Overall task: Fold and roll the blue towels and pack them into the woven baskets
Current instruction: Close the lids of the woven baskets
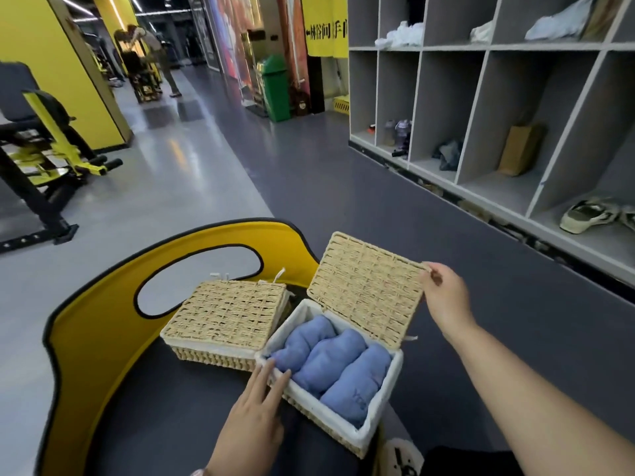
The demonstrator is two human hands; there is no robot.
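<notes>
Lid held up over the packed basket

The lid (366, 290) was pinched at its 3 o'clock edge by the right hand (443, 293); the left hand (254, 403), fingers straight, rested on the basket (343, 431) rim at 9 o'clock, three towels (330, 365) inside.

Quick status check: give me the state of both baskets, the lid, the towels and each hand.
Right basket: open, three towels inside.
Lid: raised, tilted back on its far edge.
Blue towels: rolled, side by side.
Left basket: lid shut.
Right hand: pinching the lid's corner.
Left hand: fingers straight, resting on the right basket's near-left rim.
</notes>
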